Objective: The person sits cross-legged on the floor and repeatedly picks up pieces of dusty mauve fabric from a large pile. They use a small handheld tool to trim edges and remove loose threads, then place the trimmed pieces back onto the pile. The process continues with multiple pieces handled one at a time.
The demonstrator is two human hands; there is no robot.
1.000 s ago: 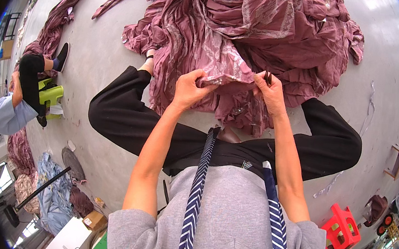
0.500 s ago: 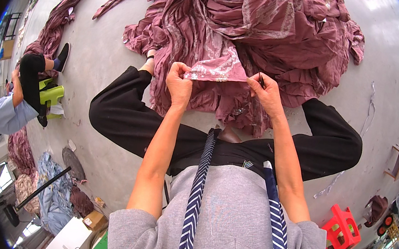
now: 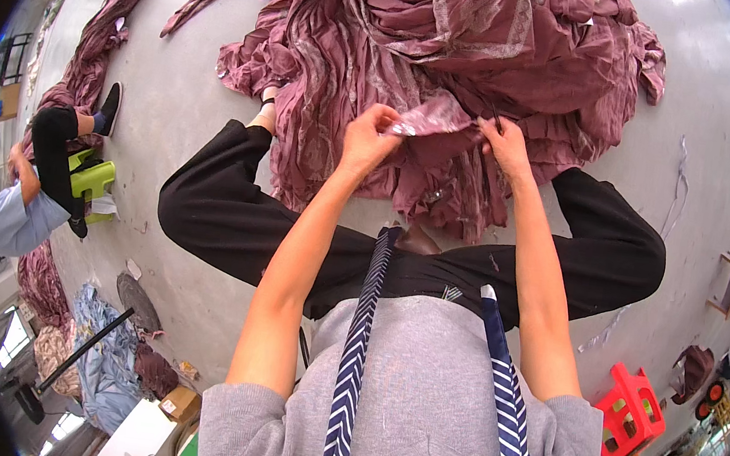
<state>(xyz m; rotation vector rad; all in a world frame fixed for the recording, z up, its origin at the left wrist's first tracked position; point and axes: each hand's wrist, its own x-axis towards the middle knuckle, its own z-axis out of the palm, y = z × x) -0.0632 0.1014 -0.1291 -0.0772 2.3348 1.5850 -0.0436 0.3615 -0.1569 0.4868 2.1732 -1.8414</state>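
A large heap of mauve fabric (image 3: pixel 347 73) with a pale floral print lies in front of me, between my bent legs. My left hand (image 3: pixel 370 143) pinches one end of a loose piece of this fabric (image 3: pixel 439 118). At the other end of the piece, my right hand (image 3: pixel 505 149) has its fingers closed on the fabric edge. A slim dark tool (image 3: pixel 495 119) sticks up from the right hand; its kind is too small to make out. The held piece sags and folds between the hands, slightly blurred.
A person in a light blue top (image 3: pixel 22 216) sits at the left by a green stool (image 3: pixel 93 179), near a long strip of mauve cloth (image 3: pixel 103 36). Blue cloth (image 3: pixel 102 360) lies lower left. A red stool (image 3: pixel 632 416) and a small wooden frame (image 3: pixel 728 286) stand right.
My left hand has moved right and up, my right hand slightly right and up. The fabric edge, stretched straight before, is now slack and folded between closer hands.
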